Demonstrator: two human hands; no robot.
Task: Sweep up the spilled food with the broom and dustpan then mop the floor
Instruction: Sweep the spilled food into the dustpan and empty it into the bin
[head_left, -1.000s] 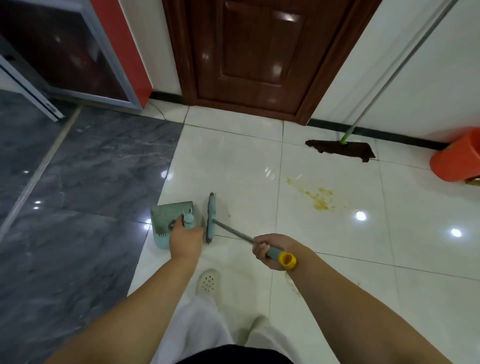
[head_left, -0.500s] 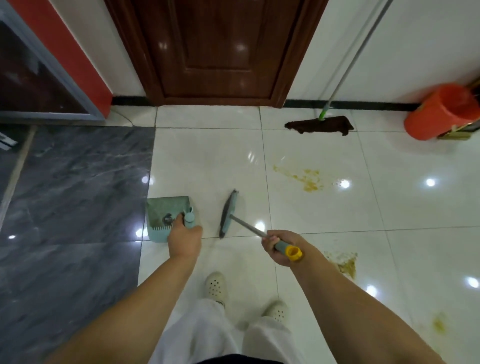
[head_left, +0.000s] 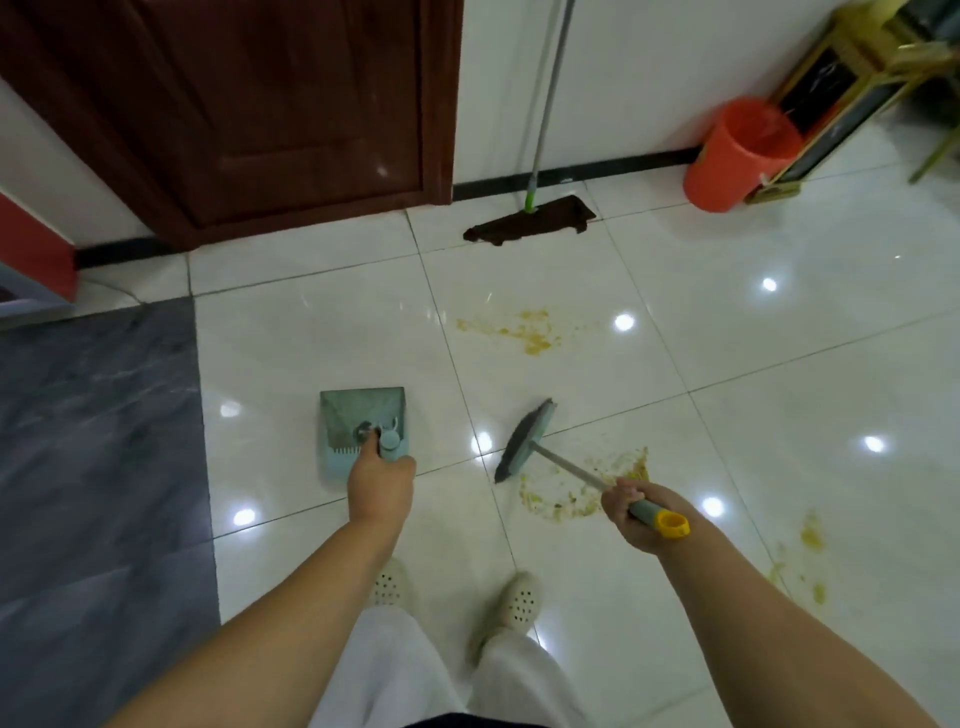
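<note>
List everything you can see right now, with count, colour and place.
dustpan: 1, teal, on white tiles left of broom
broom: 1, teal head, yellow-capped handle, centre
food spill: 3 yellowish patches, near broom, mid-floor, far right
mop: 1, dark head, green-jointed pole, against wall
bucket: 1, orange, right by wall
door: 1, brown, top left
left hand: holds dustpan handle
right hand: grips broom handle

One wide-angle view, from my head, looks forward and steeply down over my forearms to the white tile floor (head_left: 779, 415), feet at the bottom, door (head_left: 260, 104) and wall at the top. Edges bend, perhaps lens distortion. No second view shares it.
</note>
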